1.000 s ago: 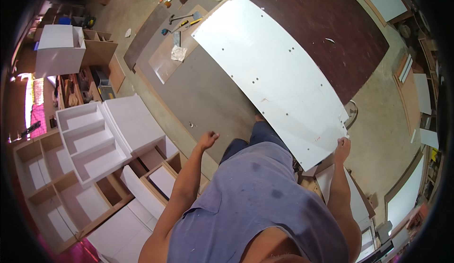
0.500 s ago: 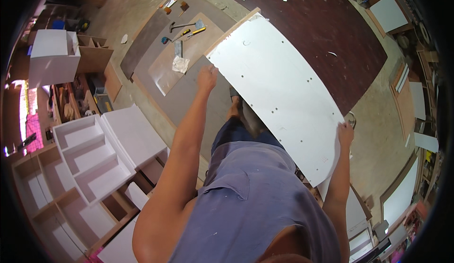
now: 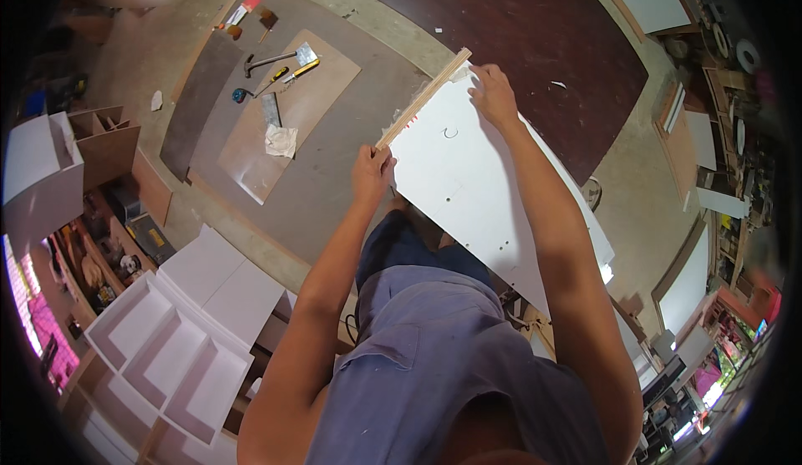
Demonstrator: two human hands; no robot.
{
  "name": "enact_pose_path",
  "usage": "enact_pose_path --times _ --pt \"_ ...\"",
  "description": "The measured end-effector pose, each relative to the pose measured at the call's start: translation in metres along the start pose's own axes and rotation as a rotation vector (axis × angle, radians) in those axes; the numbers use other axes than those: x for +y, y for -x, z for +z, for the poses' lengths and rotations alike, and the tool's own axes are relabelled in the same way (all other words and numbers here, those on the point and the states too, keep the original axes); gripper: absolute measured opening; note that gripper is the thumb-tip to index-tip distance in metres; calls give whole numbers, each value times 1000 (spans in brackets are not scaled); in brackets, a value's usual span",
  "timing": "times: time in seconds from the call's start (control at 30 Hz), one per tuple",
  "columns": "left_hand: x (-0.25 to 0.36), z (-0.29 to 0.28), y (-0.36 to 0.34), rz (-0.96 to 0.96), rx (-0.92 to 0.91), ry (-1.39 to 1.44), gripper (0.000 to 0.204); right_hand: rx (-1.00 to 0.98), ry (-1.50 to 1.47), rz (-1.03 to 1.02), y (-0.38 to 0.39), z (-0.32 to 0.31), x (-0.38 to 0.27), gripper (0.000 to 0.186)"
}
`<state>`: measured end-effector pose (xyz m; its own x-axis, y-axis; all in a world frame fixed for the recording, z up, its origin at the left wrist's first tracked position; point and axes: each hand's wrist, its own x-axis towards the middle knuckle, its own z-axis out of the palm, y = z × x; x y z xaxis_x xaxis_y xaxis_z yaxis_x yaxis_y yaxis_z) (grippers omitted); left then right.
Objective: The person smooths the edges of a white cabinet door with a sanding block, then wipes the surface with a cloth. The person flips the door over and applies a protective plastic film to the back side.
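Observation:
A large white panel with small dark holes and a curved pencil-like mark slants in front of me, its bare wooden edge at the far left end. My left hand is closed round the near corner of that end, thumb against the wooden edge. At the far corner, my right hand has its fingers bent over the panel, beside the end of the wooden edge. My right forearm crosses above the panel and hides part of it.
A brown sheet on the grey board carries a hammer, a yellow-handled tool and a crumpled cloth. A dark red sheet lies beyond. White compartmented drawers stand at left; leaning boards line the right.
My right hand has moved from the panel's right end to the far corner of its wooden-edged end. My left hand has shifted onto the near corner, and the panel has swung and lowered a little.

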<state>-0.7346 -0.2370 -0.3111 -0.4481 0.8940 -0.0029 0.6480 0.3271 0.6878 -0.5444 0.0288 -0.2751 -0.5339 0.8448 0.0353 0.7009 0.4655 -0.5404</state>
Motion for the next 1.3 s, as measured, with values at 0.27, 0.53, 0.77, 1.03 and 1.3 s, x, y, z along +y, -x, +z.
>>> enact_pose_path --times 0.27,0.53,0.77,1.03,1.3 --pt "-5 -19 -12 -24 -54 115 21 -356 385 -236 -56 25 -4 18" --pt "-14 -24 -31 -29 -174 135 21 -342 268 -236 -41 14 -7 10" --pt "50 -8 -140 165 -310 96 24 -344 167 -230 -29 20 1 7" --pt "62 52 -190 729 -379 -287 17 -267 88 -80 10 8 -17 9" --pt "83 48 -118 500 -449 -128 12 -237 16 -54 62 -17 -21 9"
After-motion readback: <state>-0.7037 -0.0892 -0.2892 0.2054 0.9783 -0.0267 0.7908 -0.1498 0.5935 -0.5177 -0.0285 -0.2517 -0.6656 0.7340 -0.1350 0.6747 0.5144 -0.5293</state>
